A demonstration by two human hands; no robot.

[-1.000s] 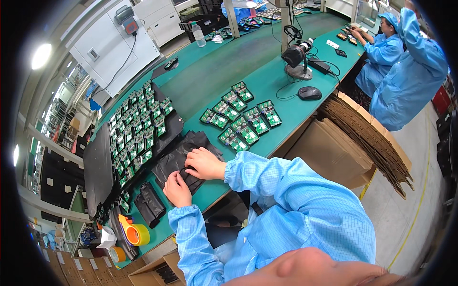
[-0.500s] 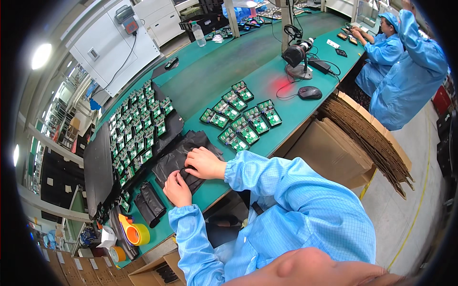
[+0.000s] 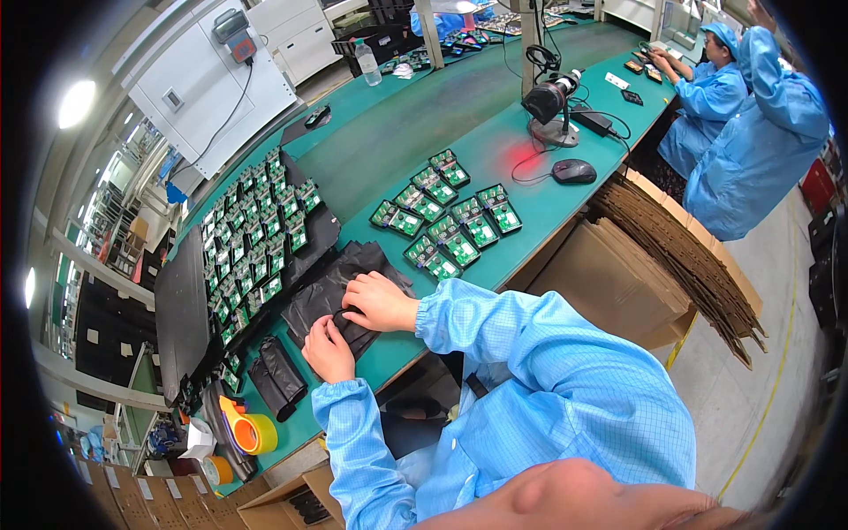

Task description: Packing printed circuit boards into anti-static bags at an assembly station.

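Note:
A pile of thin black plastic bags (image 3: 307, 292) lies on the green workbench (image 3: 389, 358) right in front of me. My left hand (image 3: 329, 353) is closed at the near edge of the pile, its fingers pinching a black bag. From the right, my right hand (image 3: 381, 303) reaches over the pile, fingertips closed on a dark fold of the same bag. The fingertips of both hands are close together, and the fold is partly hidden by them. Left of the pile is a folded black bundle (image 3: 277, 377).
Green circuit boards in black cases (image 3: 452, 238) sit beyond my right hand. Many more fill a black tray (image 3: 324, 231) at the left. An orange tape dispenser (image 3: 252, 433) stands near the left edge. A scanner (image 3: 549, 97), a mouse (image 3: 574, 172) and cardboard sheets (image 3: 618, 274) are to the right; co-workers (image 3: 746, 132) beyond.

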